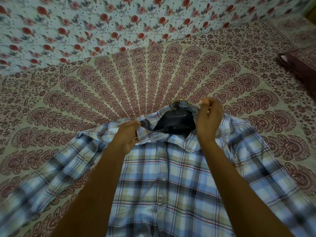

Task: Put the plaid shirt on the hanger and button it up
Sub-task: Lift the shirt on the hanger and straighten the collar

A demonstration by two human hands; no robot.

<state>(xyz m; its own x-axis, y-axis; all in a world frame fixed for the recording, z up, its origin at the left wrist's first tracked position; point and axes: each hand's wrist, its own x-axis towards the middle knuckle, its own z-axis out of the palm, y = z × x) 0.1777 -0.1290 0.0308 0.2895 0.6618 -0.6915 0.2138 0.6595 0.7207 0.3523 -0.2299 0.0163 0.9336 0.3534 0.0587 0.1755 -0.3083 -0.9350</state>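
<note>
The blue, cream and red plaid shirt (pixel 164 182) lies front up on the bed, its front placket closed as far as I can see and both sleeves spread out to the sides. A dark hanger (pixel 176 121) sits inside the open neck, its brass hook (pixel 177 104) poking out past the collar. My left hand (pixel 128 135) grips the left side of the collar. My right hand (pixel 207 118) pinches the right collar edge near the hook.
The shirt rests on a bedsheet (pixel 153 79) with a maroon fan pattern. A rose-print cloth (pixel 102 23) covers the far side. A maroon pillow (pixel 301 64) lies at the right edge.
</note>
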